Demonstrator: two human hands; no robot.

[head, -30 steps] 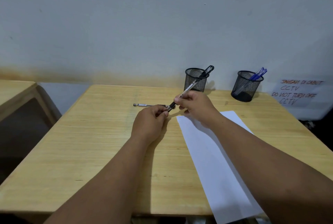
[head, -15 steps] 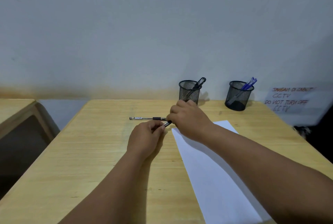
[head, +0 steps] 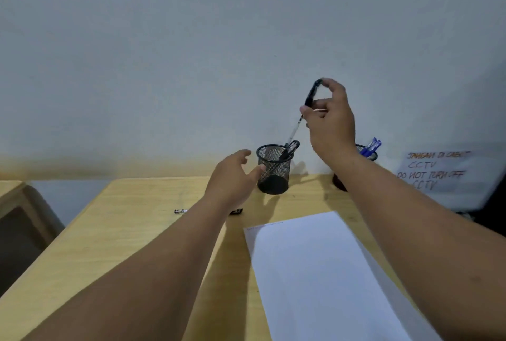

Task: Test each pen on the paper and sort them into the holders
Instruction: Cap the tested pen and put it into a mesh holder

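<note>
Head view, looking down along two bare forearms over a pale wooden bench [head: 115, 233] set against a white wall. The right hand [head: 330, 121] is raised above the bench, pinching a black-capped pen [head: 308, 106] between thumb and fingers; the pen slants down, its lower tip just above the rim of a black mesh holder [head: 272, 173] that already contains another black pen [head: 290, 149]. The left hand [head: 232, 176] hovers just left of that holder, fingers spread and empty. A second mesh holder [head: 369, 153] with blue pens [head: 371, 146] stands further right, mostly hidden behind the right forearm. Another pen [head: 180, 211] lies on the bench, its middle covered by the left forearm. A white sheet of paper [head: 315, 272] lies near the right arm. A handwritten CCTV notice [head: 435, 170] leans at the far right.
</note>
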